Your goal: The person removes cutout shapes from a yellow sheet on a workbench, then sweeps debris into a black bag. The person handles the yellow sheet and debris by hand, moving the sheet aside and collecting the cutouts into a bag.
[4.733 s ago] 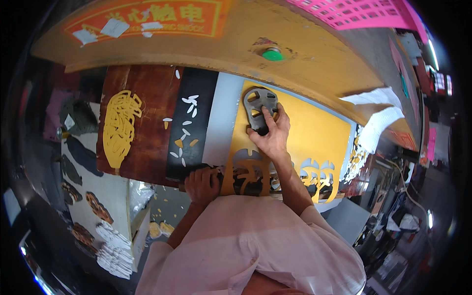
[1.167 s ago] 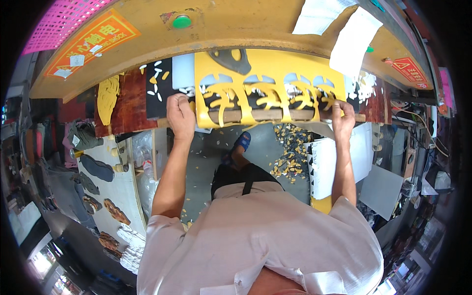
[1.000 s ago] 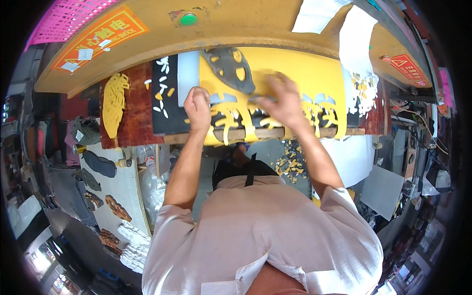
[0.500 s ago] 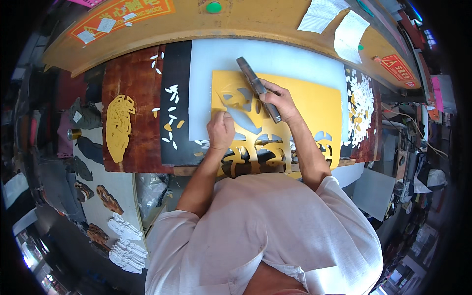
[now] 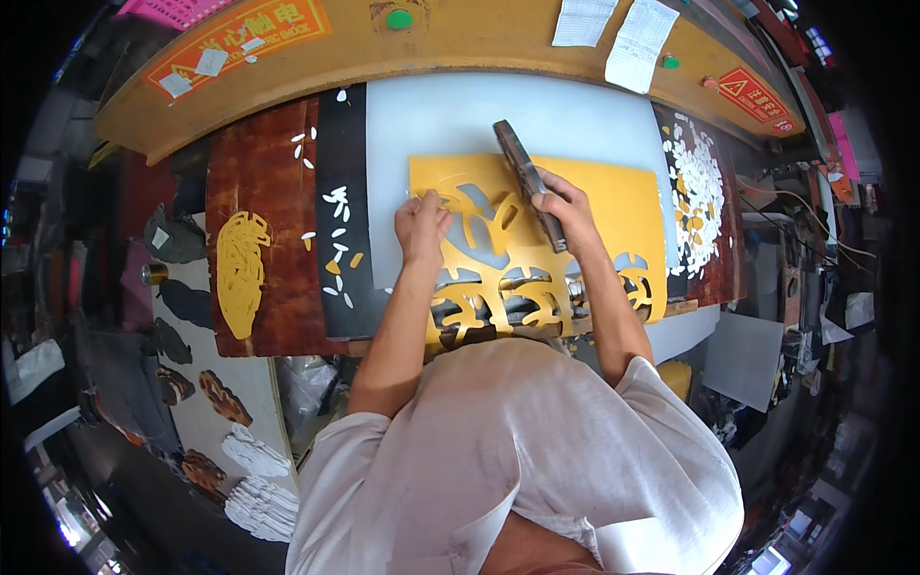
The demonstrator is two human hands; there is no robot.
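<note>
A yellow sheet with cut-out openings lies on a pale board; its near edge curls down toward me. My right hand grips a dark, narrow metal cutting die, held tilted above the sheet. At the sheet's left edge, my left hand is closed in a pinch, fingertips on a cut yellow piece with curved slits. Part of that piece is hidden by the fingers. Just right of them, the pale board shows through an opening.
A yellow machine beam with a green button crosses the far side. White scraps pile at the right of the pale board. Stacked yellow cut pieces lie on the left. White cut pieces sit on a lower side table.
My left hand has shifted slightly left and up, from a fist to a pinch at the sheet's edge. My right hand, with the die, has moved a little right and nearer. The view has shifted.
</note>
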